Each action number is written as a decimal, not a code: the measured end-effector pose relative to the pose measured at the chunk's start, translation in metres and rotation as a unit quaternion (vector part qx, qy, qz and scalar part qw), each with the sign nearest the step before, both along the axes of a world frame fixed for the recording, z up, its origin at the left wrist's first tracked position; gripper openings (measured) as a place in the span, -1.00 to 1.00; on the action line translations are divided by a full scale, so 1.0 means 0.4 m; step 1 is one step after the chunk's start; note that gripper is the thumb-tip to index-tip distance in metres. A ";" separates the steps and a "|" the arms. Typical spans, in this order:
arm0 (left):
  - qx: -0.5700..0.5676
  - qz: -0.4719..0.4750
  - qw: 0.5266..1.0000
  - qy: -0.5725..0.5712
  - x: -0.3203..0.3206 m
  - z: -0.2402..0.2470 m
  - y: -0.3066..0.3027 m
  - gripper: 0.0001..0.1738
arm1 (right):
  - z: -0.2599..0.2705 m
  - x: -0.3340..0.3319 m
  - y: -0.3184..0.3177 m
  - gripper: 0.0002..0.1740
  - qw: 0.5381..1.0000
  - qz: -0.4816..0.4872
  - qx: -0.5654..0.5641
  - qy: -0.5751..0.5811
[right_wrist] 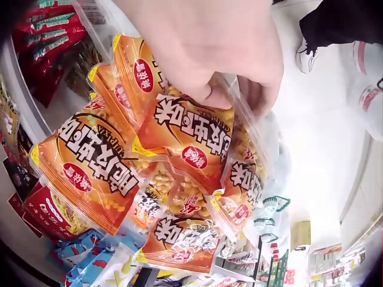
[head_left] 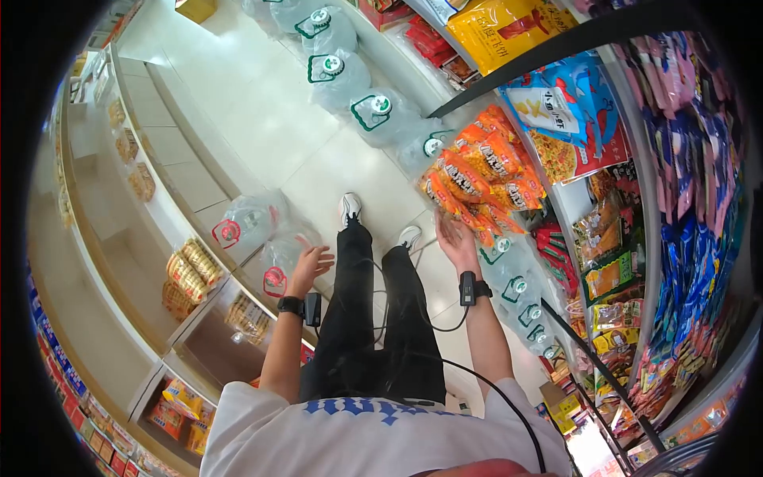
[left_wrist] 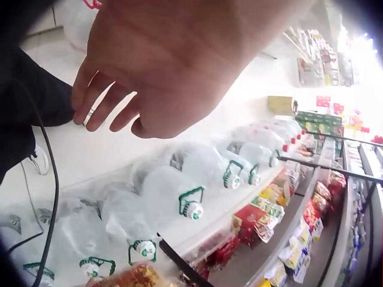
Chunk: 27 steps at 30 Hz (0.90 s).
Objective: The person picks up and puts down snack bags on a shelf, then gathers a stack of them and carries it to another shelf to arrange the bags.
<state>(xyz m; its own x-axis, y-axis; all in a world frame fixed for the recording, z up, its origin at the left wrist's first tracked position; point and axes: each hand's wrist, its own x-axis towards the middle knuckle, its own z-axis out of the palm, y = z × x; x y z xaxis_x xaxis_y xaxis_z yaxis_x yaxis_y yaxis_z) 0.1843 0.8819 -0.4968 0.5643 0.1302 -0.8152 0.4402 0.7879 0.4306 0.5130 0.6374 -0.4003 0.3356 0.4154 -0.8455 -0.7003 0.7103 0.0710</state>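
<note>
Orange snack bags [head_left: 477,171] are heaped at the front of the right-hand shelf. The right hand [head_left: 455,242] is at the near edge of this heap. In the right wrist view the right hand [right_wrist: 209,54] lies over the orange packets [right_wrist: 185,140], its thumb against one packet and its fingers curled over the clear edge beside them. The left hand [head_left: 308,269] hangs in the air near the left shelf, beside large clear bottles with red handles [head_left: 274,254]. Seen from the left wrist, the left hand [left_wrist: 149,72] has loosely bent, spread fingers and holds nothing.
Clear bottles with green handles [head_left: 373,111] line the floor along the right shelf. Blue snack bags [head_left: 568,103] and other packets fill that shelf. Packed biscuits [head_left: 191,274] sit on the left shelf. A black cable [head_left: 509,401] crosses the body. A yellow box [head_left: 195,8] stands far off.
</note>
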 end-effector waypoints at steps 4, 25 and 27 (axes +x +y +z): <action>-0.022 0.003 0.998 0.060 -0.014 -0.081 -0.029 -0.47 | -0.037 0.092 0.016 -0.31 0.999 -0.023 -0.001 -0.035; 0.036 0.006 0.999 0.036 0.112 -0.074 -0.075 -0.51 | -0.230 0.477 0.049 -0.34 0.973 -0.021 -0.058 -0.224; 0.038 0.003 0.999 0.038 0.116 -0.076 -0.078 -0.52 | -0.235 0.495 0.054 -0.33 0.969 -0.022 -0.077 -0.234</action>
